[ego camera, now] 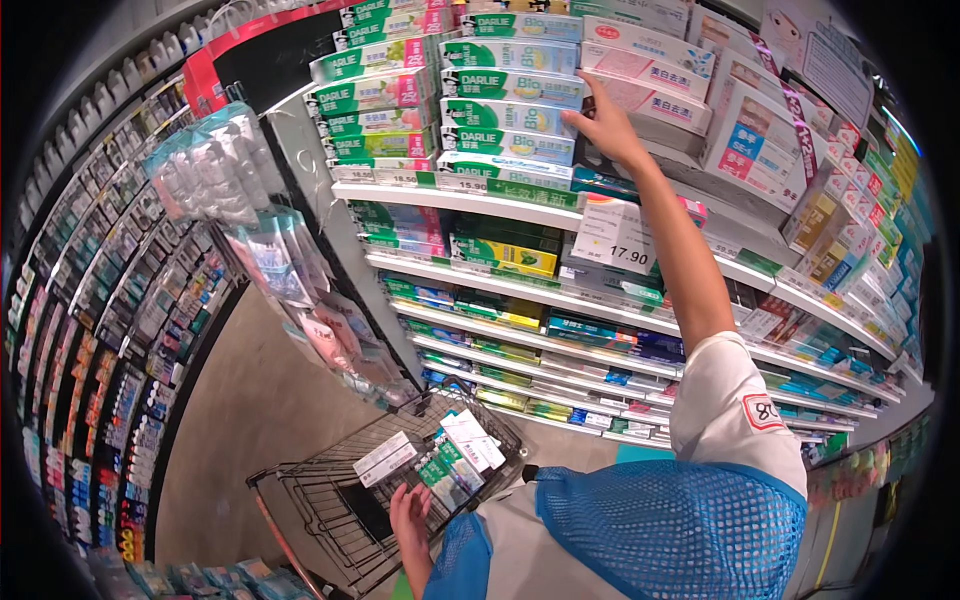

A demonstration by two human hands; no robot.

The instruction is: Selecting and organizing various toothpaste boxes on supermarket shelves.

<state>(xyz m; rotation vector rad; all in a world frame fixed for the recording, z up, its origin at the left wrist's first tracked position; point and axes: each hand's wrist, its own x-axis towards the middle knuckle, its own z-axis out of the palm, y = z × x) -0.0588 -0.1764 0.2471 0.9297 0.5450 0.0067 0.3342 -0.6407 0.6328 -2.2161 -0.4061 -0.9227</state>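
My right hand [606, 127] reaches to the top shelf, its thumb and index fingertips at the right end of a stack of Darlie toothpaste boxes [511, 86]. Whether it grips one of them cannot be told. Pink-and-white boxes [649, 75] stand just right of that hand. Low down, my left hand [411, 510] is over the near side of a wire shopping cart [322, 517], fingers slightly curled, beside green toothpaste boxes [450, 469] lying in the cart. White boxes [386, 459] lie at their left, and more white cartons [474, 439] at their upper right.
Shelves [465, 199] of boxed toothpaste run below and to the right. A large price card [616, 234] hangs under my right forearm. Bagged goods [225, 161] hang on the shelf's left end. Curved racks of small goods [97, 330] stand across the aisle floor [247, 390].
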